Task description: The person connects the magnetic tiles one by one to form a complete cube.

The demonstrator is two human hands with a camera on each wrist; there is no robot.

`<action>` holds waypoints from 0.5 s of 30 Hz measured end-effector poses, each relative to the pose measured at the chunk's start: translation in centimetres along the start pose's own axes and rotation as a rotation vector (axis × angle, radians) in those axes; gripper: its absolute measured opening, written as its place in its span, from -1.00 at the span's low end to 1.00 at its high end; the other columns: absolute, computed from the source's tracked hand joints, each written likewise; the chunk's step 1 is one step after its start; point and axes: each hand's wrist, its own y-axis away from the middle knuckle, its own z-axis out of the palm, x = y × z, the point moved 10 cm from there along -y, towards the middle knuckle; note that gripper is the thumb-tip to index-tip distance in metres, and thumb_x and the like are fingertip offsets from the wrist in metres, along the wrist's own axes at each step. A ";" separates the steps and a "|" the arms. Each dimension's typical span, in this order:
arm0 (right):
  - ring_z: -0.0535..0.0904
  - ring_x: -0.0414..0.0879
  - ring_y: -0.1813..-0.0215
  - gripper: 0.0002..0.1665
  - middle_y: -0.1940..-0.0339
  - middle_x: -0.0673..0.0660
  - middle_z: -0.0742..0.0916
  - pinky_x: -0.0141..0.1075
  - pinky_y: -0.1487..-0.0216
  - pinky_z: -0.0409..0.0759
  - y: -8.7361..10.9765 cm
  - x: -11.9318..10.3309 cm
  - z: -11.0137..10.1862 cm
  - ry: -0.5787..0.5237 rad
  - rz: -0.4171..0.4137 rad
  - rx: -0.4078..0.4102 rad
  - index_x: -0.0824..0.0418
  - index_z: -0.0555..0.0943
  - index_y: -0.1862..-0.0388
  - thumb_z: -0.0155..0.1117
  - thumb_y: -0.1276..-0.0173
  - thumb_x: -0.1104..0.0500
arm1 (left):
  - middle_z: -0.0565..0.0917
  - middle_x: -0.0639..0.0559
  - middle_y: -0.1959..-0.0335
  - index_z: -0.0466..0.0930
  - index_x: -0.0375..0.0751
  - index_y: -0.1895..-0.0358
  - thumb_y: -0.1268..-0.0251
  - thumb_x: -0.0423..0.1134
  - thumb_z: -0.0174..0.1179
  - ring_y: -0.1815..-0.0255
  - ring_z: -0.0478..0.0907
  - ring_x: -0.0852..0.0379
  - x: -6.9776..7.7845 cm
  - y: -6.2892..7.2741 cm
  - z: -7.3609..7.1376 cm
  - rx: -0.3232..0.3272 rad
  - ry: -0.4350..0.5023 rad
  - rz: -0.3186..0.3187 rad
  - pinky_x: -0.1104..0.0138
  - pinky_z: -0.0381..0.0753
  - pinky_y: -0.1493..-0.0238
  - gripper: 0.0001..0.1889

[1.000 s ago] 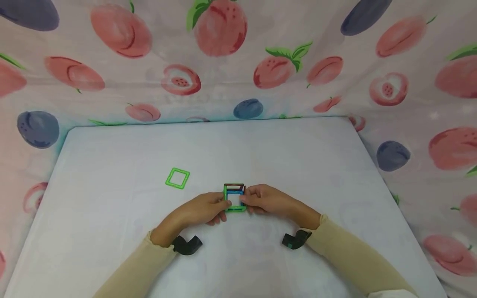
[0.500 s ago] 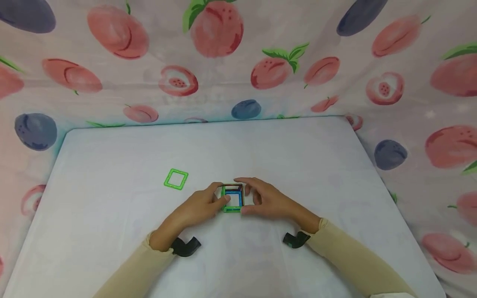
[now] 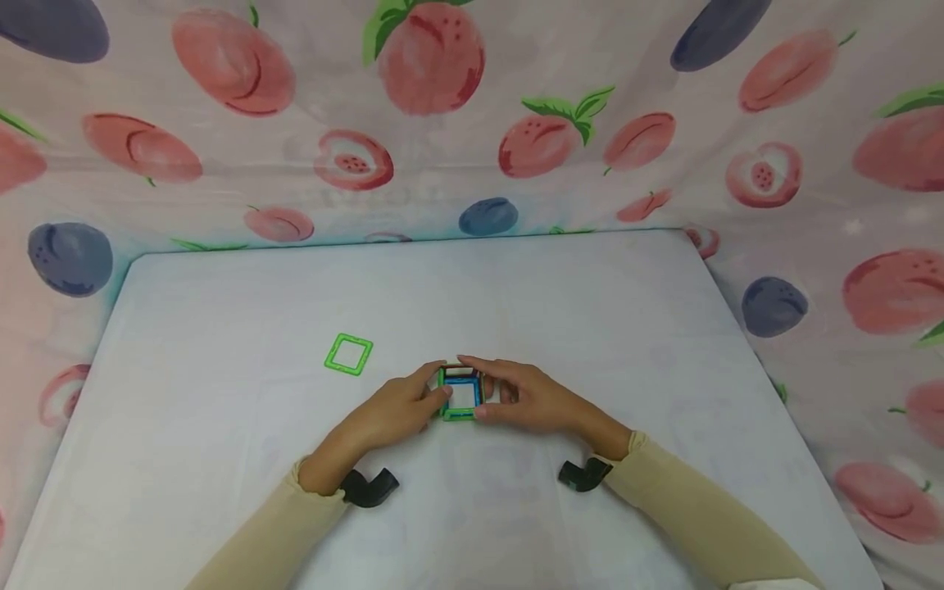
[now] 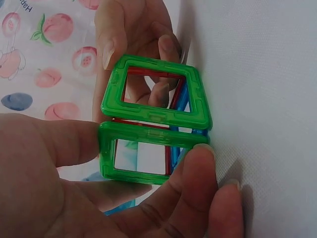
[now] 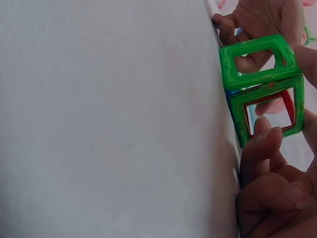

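A small open cube of magnetic tiles (image 3: pixel 459 415) stands on the white table, with green, red and blue frames joined at their edges. My left hand (image 3: pixel 394 411) grips its left side, thumb on the near part and index finger at the far corner. Opposite, my right hand (image 3: pixel 534 399) holds the right side, its index finger reaching along the far edge and its thumb at the near right corner. In the left wrist view two green frames (image 4: pixel 157 119) meet edge to edge, with red and blue ones behind. The right wrist view shows my fingertips (image 5: pixel 267 141) against a green frame.
A loose green square magnetic tile (image 3: pixel 357 338) lies flat on the table, left of and beyond the cube. The white tabletop (image 3: pixel 590 303) ends at a curtain (image 3: pixel 442 180) printed with fruit along the back and sides.
My right hand has opened wider, its index finger now over the far edge and its thumb at the near corner. My left index finger has shifted up to the far left corner.
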 end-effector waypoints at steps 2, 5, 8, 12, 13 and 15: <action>0.43 -0.16 0.45 -0.15 0.19 0.05 0.63 -0.39 0.43 0.44 0.0 0.0 -0.1 -0.015 0.005 -0.001 -0.03 0.30 -0.60 0.42 -0.41 -0.02 | 0.64 -0.05 0.41 0.22 -0.13 -0.56 -0.62 -0.03 0.00 0.46 0.51 0.13 0.1 0.0 0.0 -0.005 0.000 0.003 0.27 0.42 0.40 -0.42; 0.42 -0.15 0.46 -0.15 0.18 0.05 0.63 -0.39 0.44 0.44 0.0 0.2 0.0 -0.041 0.015 -0.006 -0.02 0.31 -0.60 0.43 -0.40 0.01 | 0.64 -0.06 0.42 0.23 -0.13 -0.55 -0.62 -0.03 0.00 0.48 0.50 0.14 0.3 0.1 0.1 -0.009 -0.003 0.008 0.27 0.41 0.42 -0.44; 0.43 -0.15 0.46 -0.14 0.18 0.04 0.63 -0.39 0.44 0.45 -0.1 0.5 0.0 -0.053 0.025 -0.011 -0.03 0.31 -0.60 0.44 -0.39 0.01 | 0.64 -0.06 0.44 0.24 -0.13 -0.54 -0.61 -0.04 0.01 0.50 0.49 0.14 0.4 0.1 0.2 -0.010 -0.005 0.012 0.28 0.40 0.44 -0.44; 0.45 -0.15 0.46 -0.15 0.19 -0.01 0.64 -0.38 0.44 0.45 -0.1 0.6 0.0 -0.057 0.033 -0.020 -0.04 0.30 -0.60 0.43 -0.40 0.01 | 0.63 -0.05 0.47 0.26 -0.13 -0.53 -0.61 -0.03 0.01 0.52 0.48 0.15 0.3 -0.1 0.2 -0.006 -0.006 0.018 0.28 0.38 0.45 -0.45; 0.45 -0.15 0.46 -0.15 0.19 -0.02 0.64 -0.38 0.44 0.45 -0.1 0.7 0.0 -0.059 0.036 -0.022 -0.05 0.30 -0.60 0.43 -0.40 0.01 | 0.63 -0.04 0.47 0.26 -0.13 -0.53 -0.61 -0.03 0.01 0.52 0.49 0.15 0.3 -0.1 0.2 -0.006 -0.007 0.019 0.28 0.38 0.45 -0.45; 0.45 -0.14 0.45 -0.15 0.20 -0.02 0.64 -0.38 0.44 0.45 -0.1 0.7 0.0 -0.063 0.043 -0.023 -0.06 0.30 -0.60 0.43 -0.40 0.02 | 0.63 -0.05 0.48 0.27 -0.12 -0.52 -0.61 -0.03 0.01 0.52 0.48 0.14 0.2 -0.1 0.2 -0.006 -0.008 0.020 0.28 0.38 0.45 -0.46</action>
